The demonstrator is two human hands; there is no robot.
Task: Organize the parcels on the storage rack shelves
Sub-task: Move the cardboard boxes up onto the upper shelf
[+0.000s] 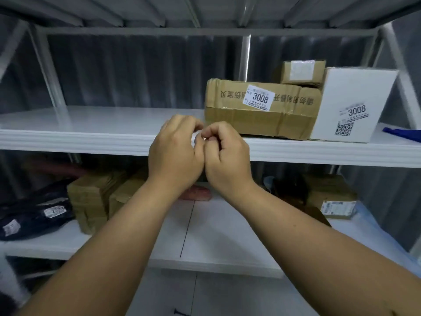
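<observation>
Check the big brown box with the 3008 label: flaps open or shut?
Shut. The brown box lies flat on the shelf, seams taped, printed text upside down.

A small white scrap [196, 137] sat pinched between the fingers [211, 133]. Behind and above them ran a grey corrugated wall [136, 69]. Far to their right lay a blue sheet [404, 134]. Well below them, on the pale floor [227, 297], lay a small dark object [180, 312], too blurred to identify.
</observation>
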